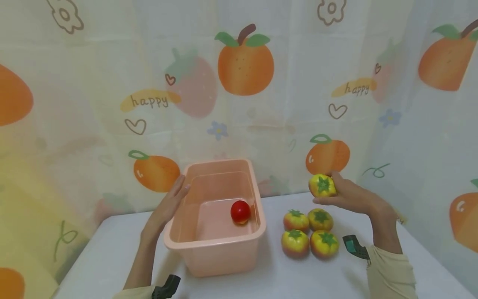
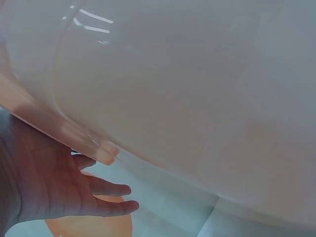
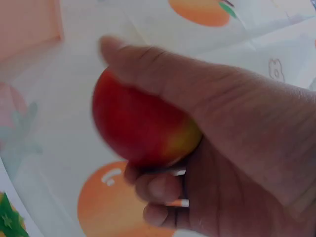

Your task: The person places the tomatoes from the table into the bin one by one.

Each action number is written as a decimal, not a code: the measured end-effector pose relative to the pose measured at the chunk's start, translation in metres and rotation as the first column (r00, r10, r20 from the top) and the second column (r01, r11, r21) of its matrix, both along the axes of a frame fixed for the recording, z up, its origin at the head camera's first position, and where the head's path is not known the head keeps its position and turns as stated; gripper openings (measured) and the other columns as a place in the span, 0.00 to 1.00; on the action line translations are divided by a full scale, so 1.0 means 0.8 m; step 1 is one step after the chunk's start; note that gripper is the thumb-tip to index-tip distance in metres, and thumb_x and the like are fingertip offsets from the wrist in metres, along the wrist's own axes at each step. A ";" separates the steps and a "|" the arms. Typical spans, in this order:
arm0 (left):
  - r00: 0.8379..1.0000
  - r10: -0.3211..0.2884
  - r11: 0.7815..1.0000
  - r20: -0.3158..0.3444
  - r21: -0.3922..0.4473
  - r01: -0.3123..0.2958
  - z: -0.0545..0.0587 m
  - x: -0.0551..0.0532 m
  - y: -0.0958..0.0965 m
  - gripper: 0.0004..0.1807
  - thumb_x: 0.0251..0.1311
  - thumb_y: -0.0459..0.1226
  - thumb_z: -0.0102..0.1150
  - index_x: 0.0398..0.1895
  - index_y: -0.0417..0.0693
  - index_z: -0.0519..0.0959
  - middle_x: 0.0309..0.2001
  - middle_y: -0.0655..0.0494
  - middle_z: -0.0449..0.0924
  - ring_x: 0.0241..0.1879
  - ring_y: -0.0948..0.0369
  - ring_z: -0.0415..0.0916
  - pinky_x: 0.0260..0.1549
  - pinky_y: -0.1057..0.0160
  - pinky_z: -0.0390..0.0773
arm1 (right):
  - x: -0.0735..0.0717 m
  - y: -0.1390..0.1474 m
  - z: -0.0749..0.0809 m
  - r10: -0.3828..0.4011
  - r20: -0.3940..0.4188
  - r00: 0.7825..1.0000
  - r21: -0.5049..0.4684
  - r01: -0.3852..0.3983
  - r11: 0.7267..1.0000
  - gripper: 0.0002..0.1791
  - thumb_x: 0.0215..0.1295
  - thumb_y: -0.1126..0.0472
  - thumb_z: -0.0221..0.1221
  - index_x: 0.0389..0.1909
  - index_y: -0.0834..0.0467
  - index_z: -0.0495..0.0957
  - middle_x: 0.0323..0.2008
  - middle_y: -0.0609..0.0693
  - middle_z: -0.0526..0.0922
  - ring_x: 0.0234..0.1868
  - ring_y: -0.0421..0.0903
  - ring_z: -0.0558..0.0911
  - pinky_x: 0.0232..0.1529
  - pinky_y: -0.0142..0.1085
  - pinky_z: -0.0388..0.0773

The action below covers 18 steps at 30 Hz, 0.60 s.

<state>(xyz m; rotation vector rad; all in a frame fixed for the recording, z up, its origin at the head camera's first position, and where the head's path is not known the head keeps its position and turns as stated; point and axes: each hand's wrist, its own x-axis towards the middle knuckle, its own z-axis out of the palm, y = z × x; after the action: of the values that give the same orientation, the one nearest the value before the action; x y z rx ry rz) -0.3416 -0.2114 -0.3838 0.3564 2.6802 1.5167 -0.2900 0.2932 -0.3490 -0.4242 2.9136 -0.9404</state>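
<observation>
My right hand (image 1: pixel 352 196) grips a yellow-and-red persimmon (image 1: pixel 322 185) above the table, its green leafy top showing in the head view. In the right wrist view the same persimmon (image 3: pixel 140 118) shows its red side between thumb and curled fingers. Several similar persimmons (image 1: pixel 295 243) sit grouped on the table below that hand. A pink plastic bin (image 1: pixel 220 245) stands left of them, with one red round fruit (image 1: pixel 240 211) inside near its right wall. My left hand (image 1: pixel 166 211) rests along the bin's left rim, fingers extended.
The white table (image 1: pixel 298 282) carries the bin and the fruit group. Close behind it hangs a curtain (image 1: pixel 284 62) printed with fruit, hearts and flowers, which continues along both sides.
</observation>
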 end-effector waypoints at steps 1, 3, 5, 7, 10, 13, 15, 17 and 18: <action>1.000 0.002 1.000 0.003 -0.003 -0.002 0.000 0.000 0.001 0.43 0.81 0.57 0.37 0.86 0.47 0.36 0.87 0.46 0.26 0.85 0.40 0.23 0.78 0.26 0.29 | 0.000 -0.003 0.001 -0.002 -0.006 1.000 -0.009 0.002 1.000 0.41 0.68 0.36 0.65 0.63 0.60 0.57 0.41 0.51 0.74 0.46 0.47 0.76 0.46 0.38 0.73; 1.000 0.005 1.000 0.010 -0.008 -0.005 0.000 0.000 0.002 0.43 0.81 0.58 0.37 0.86 0.48 0.36 0.87 0.47 0.26 0.86 0.40 0.24 0.78 0.26 0.30 | -0.001 -0.009 0.002 0.009 -0.032 0.999 -0.031 -0.010 0.999 0.42 0.69 0.37 0.63 0.66 0.59 0.55 0.41 0.52 0.73 0.46 0.47 0.76 0.46 0.39 0.74; 1.000 0.006 1.000 0.013 -0.013 -0.006 0.000 -0.001 0.003 0.43 0.81 0.58 0.36 0.86 0.49 0.36 0.87 0.47 0.26 0.86 0.40 0.24 0.78 0.26 0.31 | -0.001 -0.018 0.005 0.025 -0.065 0.998 -0.042 -0.027 0.999 0.44 0.70 0.37 0.63 0.68 0.59 0.53 0.39 0.51 0.73 0.46 0.47 0.76 0.47 0.39 0.74; 1.000 0.004 1.000 0.017 -0.016 -0.004 0.000 -0.001 0.002 0.43 0.81 0.58 0.36 0.86 0.49 0.36 0.87 0.47 0.26 0.86 0.40 0.24 0.78 0.26 0.31 | -0.002 -0.026 0.006 0.048 -0.098 0.994 -0.047 -0.053 0.997 0.45 0.70 0.38 0.64 0.71 0.58 0.51 0.38 0.50 0.75 0.45 0.46 0.77 0.47 0.39 0.75; 1.000 0.000 1.000 0.014 -0.022 0.000 0.000 -0.002 0.001 0.44 0.81 0.58 0.36 0.86 0.47 0.36 0.87 0.46 0.26 0.85 0.40 0.24 0.78 0.27 0.31 | -0.003 -0.039 0.008 0.057 -0.129 0.990 -0.043 -0.063 0.997 0.49 0.70 0.37 0.64 0.75 0.59 0.49 0.42 0.53 0.79 0.48 0.48 0.80 0.53 0.44 0.78; 1.000 0.001 1.000 0.010 -0.029 0.000 0.000 -0.002 -0.001 0.44 0.80 0.59 0.36 0.86 0.48 0.36 0.87 0.46 0.26 0.85 0.39 0.24 0.78 0.26 0.31 | -0.005 -0.053 0.007 0.051 -0.169 0.984 -0.049 -0.060 0.997 0.51 0.69 0.36 0.64 0.77 0.59 0.48 0.56 0.58 0.79 0.55 0.52 0.80 0.61 0.53 0.78; 1.000 0.001 0.999 0.002 -0.037 -0.001 0.000 -0.002 -0.002 0.44 0.80 0.60 0.36 0.86 0.49 0.36 0.87 0.47 0.26 0.85 0.39 0.24 0.77 0.25 0.32 | -0.007 -0.062 0.006 0.041 -0.204 0.978 -0.040 -0.050 0.998 0.52 0.68 0.35 0.64 0.77 0.59 0.49 0.59 0.59 0.78 0.56 0.54 0.80 0.62 0.56 0.77; 1.000 0.000 0.999 0.001 -0.038 0.000 -0.001 -0.002 -0.002 0.44 0.80 0.61 0.36 0.87 0.51 0.36 0.87 0.48 0.25 0.85 0.39 0.24 0.77 0.24 0.32 | -0.009 -0.071 0.003 0.034 -0.236 0.971 -0.025 -0.041 0.999 0.51 0.67 0.33 0.64 0.76 0.57 0.51 0.58 0.56 0.79 0.55 0.52 0.81 0.61 0.54 0.78; 1.000 0.000 0.999 0.003 -0.037 0.000 -0.002 -0.002 -0.002 0.44 0.80 0.61 0.36 0.87 0.52 0.36 0.87 0.48 0.25 0.85 0.39 0.24 0.76 0.24 0.32 | -0.009 -0.076 0.003 0.036 -0.244 0.969 -0.018 -0.041 0.999 0.50 0.67 0.33 0.64 0.76 0.57 0.52 0.54 0.55 0.81 0.51 0.50 0.82 0.59 0.52 0.79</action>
<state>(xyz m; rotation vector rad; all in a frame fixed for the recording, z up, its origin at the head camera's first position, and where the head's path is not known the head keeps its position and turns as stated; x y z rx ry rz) -0.3430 -0.2127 -0.3854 0.3521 2.7023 1.4636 -0.2970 0.2323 -0.3469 -0.6387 3.1005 -0.9815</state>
